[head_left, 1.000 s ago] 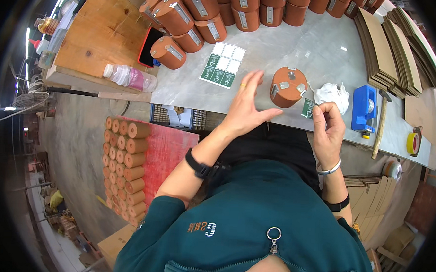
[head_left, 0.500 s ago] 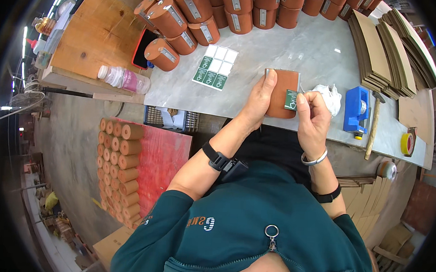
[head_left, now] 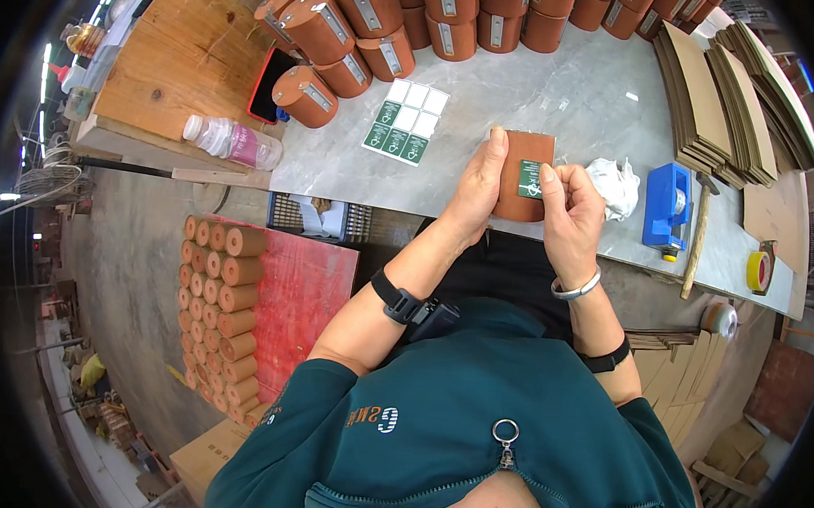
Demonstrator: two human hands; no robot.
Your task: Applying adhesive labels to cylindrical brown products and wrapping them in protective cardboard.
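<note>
Brown cylinder (head_left: 526, 145) sat grasped in your left hand (head_left: 478, 186), over the grey table's (head_left: 604, 108) near edge.
Your right hand (head_left: 574, 210) pinched the green label (head_left: 529, 178) at its right edge, thumb on top; half a second earlier it overlapped the cylinder's right side, and now it lay farther in. Its white print was too small to read, and your left fingertips were hidden behind the cylinder.
</note>
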